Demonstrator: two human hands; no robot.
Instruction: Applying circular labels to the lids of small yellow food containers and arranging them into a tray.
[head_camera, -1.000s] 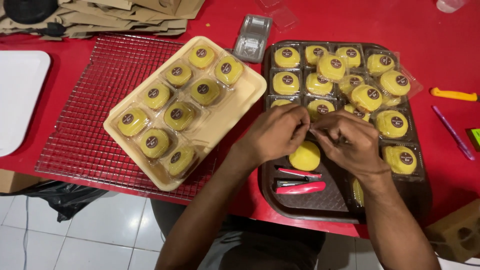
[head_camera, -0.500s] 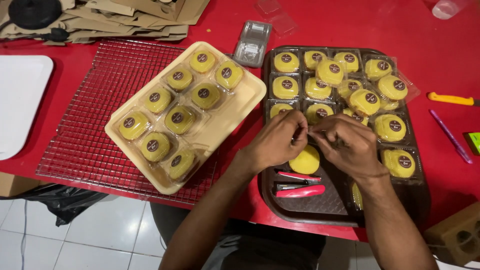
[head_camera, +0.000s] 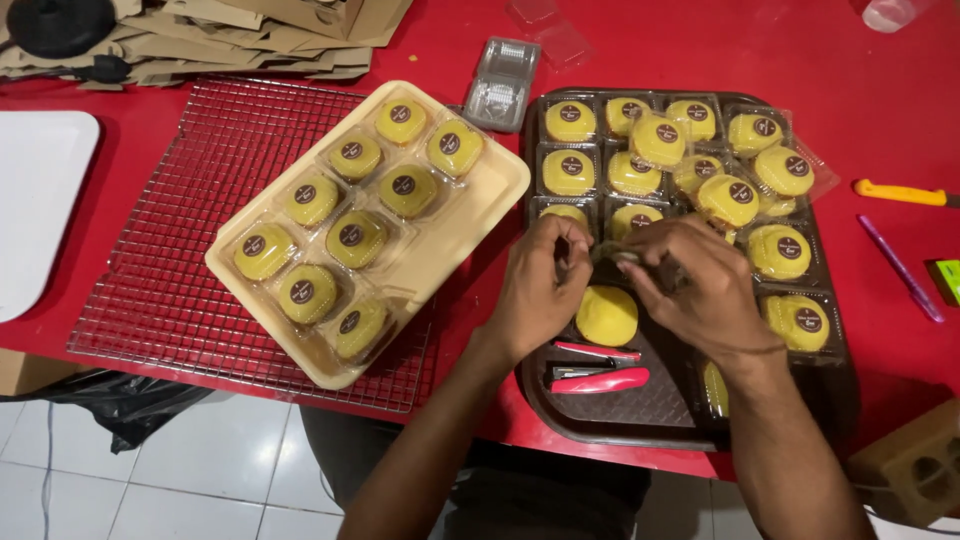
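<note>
Working close together over the dark brown plastic tray (head_camera: 838, 400) at the tabletop's near right, both hands meet fingertip to fingertip above a bare round yellow cake (head_camera: 606, 315). The left hand (head_camera: 540, 285) and the right hand (head_camera: 695, 290) pinch something small and clear between them, likely a thin plastic wrapper (head_camera: 608, 254); what exactly it is cannot be told, as the fingers hide most of it. The yellow cake lies unwrapped on the tray's floor just below the hands, near the tray's near-left part. Just beside it, toward the near edge, lies a pink stapler (head_camera: 598, 378). The far half of the tray holds many round yellow cakes in clear plastic shells with dark round stickers (head_camera: 568, 172). To the left, a cream rectangular tray (head_camera: 480, 215) sits tilted on a wire cooling rack (head_camera: 150, 290) and carries nine more packed yellow cakes (head_camera: 350, 235). An empty clear plastic shell (head_camera: 502, 85) lies near the far edge between the two trays. At the tabletop's right edge lie a yellow-handled knife (head_camera: 900, 192) and a purple pen (head_camera: 898, 266).
</note>
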